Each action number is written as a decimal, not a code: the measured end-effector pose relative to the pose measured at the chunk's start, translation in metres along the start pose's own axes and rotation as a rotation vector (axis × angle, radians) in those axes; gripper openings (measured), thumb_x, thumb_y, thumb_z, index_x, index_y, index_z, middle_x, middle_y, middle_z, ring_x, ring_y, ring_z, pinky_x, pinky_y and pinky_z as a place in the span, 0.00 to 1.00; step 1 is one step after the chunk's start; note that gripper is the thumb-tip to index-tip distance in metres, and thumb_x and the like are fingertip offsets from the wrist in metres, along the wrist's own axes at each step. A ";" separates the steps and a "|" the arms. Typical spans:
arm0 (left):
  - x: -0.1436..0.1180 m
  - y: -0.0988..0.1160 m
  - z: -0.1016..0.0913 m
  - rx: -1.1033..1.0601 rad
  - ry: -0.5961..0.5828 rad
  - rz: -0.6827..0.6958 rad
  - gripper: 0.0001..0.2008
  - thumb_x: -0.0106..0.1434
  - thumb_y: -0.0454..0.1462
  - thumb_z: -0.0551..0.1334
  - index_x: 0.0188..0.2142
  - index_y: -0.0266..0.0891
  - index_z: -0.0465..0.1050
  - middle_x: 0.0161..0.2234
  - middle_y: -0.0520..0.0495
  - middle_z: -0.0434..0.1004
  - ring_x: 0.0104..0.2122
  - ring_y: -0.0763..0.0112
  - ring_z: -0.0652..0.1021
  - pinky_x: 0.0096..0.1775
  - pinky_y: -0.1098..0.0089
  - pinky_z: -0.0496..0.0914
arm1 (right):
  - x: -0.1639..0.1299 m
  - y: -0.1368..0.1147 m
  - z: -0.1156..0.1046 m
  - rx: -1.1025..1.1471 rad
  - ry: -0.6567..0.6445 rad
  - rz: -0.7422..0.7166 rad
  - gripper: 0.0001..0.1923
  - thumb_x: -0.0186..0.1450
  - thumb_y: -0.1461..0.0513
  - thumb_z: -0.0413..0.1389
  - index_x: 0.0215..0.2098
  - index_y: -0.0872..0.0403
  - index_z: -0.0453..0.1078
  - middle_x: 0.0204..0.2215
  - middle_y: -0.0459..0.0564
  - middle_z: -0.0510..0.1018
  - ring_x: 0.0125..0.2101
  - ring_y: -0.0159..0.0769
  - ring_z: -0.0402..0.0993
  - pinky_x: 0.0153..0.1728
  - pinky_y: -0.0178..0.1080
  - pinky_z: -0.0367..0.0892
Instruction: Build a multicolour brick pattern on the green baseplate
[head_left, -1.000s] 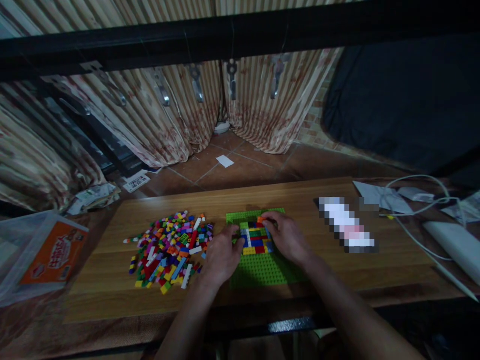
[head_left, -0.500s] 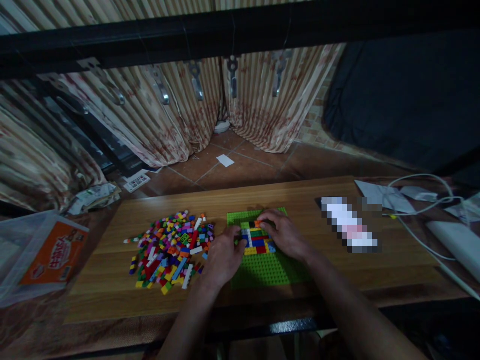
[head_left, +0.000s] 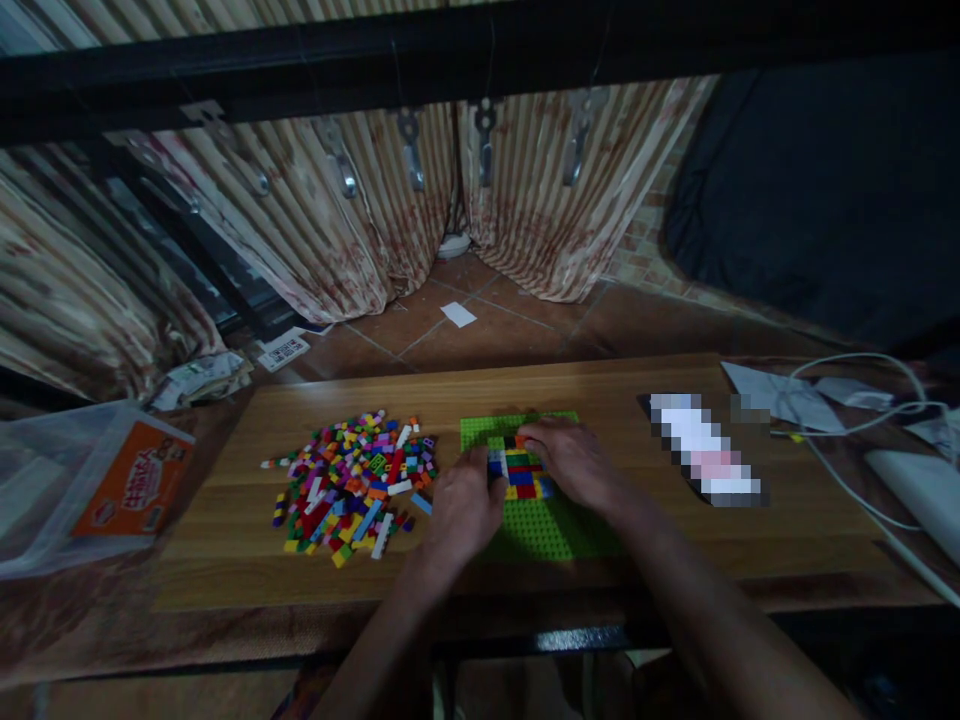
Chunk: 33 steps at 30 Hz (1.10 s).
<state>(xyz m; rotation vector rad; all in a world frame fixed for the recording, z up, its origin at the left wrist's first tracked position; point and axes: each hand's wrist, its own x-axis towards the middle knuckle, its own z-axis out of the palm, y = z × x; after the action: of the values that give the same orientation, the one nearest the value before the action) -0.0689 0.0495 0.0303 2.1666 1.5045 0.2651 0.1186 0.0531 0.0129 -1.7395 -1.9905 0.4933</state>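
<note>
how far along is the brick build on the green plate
Done: a small block of coloured bricks sits on the far half of the green baseplate. In hand: the left hand rests at the block's left edge, and the right hand presses on its far right side. Left: the near half of the baseplate is bare studs, and a large pile of loose bricks lies unused on the wooden board.
</note>
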 end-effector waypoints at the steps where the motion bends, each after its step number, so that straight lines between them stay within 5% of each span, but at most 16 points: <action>1: -0.001 0.001 0.000 0.014 -0.004 0.002 0.15 0.63 0.37 0.56 0.49 0.37 0.67 0.45 0.40 0.76 0.44 0.61 0.77 0.47 0.65 0.69 | 0.000 -0.001 0.000 -0.018 0.001 0.004 0.11 0.67 0.59 0.50 0.35 0.47 0.76 0.33 0.49 0.77 0.39 0.41 0.70 0.43 0.42 0.61; 8: -0.004 0.001 -0.001 0.007 0.021 0.008 0.17 0.64 0.38 0.55 0.51 0.35 0.66 0.45 0.39 0.76 0.44 0.61 0.77 0.46 0.65 0.69 | -0.002 0.005 0.001 0.109 0.023 0.007 0.13 0.67 0.58 0.50 0.42 0.46 0.75 0.40 0.49 0.79 0.42 0.41 0.72 0.47 0.44 0.64; 13: -0.003 -0.001 -0.006 -0.095 -0.004 -0.019 0.18 0.63 0.37 0.56 0.52 0.37 0.67 0.47 0.42 0.77 0.43 0.65 0.78 0.46 0.67 0.69 | -0.005 0.020 -0.014 0.242 0.179 0.166 0.19 0.68 0.56 0.45 0.51 0.51 0.71 0.47 0.52 0.78 0.47 0.41 0.74 0.51 0.46 0.65; 19: 0.001 -0.002 -0.009 -0.118 -0.021 -0.048 0.18 0.63 0.37 0.56 0.53 0.36 0.67 0.45 0.41 0.78 0.42 0.64 0.78 0.46 0.67 0.70 | -0.008 0.017 -0.023 0.203 0.279 0.218 0.16 0.65 0.56 0.48 0.44 0.51 0.75 0.43 0.52 0.80 0.45 0.43 0.75 0.50 0.47 0.66; 33: -0.002 -0.004 -0.002 -0.120 0.002 -0.008 0.18 0.62 0.38 0.56 0.52 0.37 0.67 0.47 0.41 0.77 0.46 0.60 0.77 0.48 0.63 0.69 | 0.006 -0.008 0.023 0.231 0.187 0.164 0.18 0.64 0.52 0.47 0.30 0.52 0.75 0.33 0.51 0.79 0.35 0.40 0.74 0.39 0.42 0.65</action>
<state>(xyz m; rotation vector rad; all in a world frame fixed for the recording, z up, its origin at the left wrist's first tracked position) -0.0740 0.0490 0.0301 2.0665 1.4602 0.3455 0.0988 0.0585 -0.0014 -1.7413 -1.6047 0.5680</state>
